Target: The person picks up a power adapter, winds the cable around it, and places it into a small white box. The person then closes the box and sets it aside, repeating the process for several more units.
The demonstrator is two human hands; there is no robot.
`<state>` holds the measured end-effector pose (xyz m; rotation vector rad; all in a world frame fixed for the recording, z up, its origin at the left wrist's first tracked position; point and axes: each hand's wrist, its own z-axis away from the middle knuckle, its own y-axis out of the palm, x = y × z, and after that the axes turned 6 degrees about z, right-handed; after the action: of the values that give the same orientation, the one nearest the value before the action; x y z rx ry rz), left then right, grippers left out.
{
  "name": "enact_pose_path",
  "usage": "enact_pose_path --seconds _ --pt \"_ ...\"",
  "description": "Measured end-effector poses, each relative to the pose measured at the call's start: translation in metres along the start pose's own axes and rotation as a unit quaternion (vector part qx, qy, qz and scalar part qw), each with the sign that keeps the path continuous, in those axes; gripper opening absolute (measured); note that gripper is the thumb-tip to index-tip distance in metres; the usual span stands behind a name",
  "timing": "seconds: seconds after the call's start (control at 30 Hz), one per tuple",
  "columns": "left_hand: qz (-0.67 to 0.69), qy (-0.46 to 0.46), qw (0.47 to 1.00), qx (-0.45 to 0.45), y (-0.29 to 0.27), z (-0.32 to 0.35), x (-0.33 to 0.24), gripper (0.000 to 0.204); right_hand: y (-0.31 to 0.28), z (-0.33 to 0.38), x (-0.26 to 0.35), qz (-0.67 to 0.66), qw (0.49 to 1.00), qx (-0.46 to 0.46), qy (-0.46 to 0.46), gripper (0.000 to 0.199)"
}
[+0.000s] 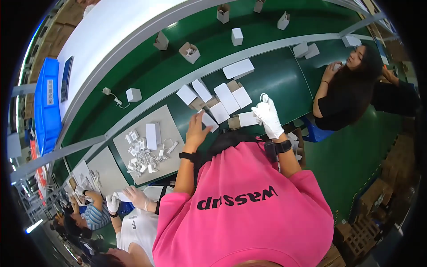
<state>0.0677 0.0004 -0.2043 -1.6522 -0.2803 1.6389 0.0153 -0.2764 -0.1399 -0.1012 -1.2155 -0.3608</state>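
Green bench point(275, 75): left hand point(197, 129) on small white box point(209, 120).

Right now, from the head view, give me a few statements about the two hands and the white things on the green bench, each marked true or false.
1. The right hand wears a white glove and holds a white coiled cable. True.
2. The left hand is gloved too. False: it is bare, with a black band at the wrist.
3. The left hand's spread fingers reach a small white cardboard box. True.
4. The flat grey tray of white chargers lies to the right of the right hand. False: it lies to the left of the left hand.
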Motion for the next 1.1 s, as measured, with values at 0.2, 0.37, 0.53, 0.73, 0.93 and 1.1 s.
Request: enact_pose_path --seconds 0.2,0.37,0.53,0.73,0.93,1.1 --pt "0.008 -0.193 0.981 -0.022 0.046 -0.011 0.022 0.090 0.007 -0.001 -0.033 0.007 0.999 0.044 0.014 0.065" --pt "0.108 -0.167 0.972 -0.122 0.077 -0.012 0.096 0.094 0.042 0.001 -0.047 0.049 0.981 0.186 0.036 0.070" --pt "0.388 -0.274 0.879 -0.043 0.023 -0.003 0.058 0.087 0.037 0.001 -0.054 0.048 0.975 0.208 0.054 0.069" --pt "0.716 -0.160 0.678 0.045 -0.017 0.018 -0.002 0.068 0.067 0.004 -0.020 0.048 0.958 0.243 0.146 0.069" --pt "0.597 -0.225 0.770 0.003 0.011 0.010 -0.015 0.048 0.094 0.001 -0.018 -0.023 0.965 0.237 0.107 0.066" --pt "0.640 -0.254 0.725 0.024 0.009 0.011 -0.010 0.045 0.097 -0.001 -0.020 0.001 0.979 0.199 0.050 0.068"
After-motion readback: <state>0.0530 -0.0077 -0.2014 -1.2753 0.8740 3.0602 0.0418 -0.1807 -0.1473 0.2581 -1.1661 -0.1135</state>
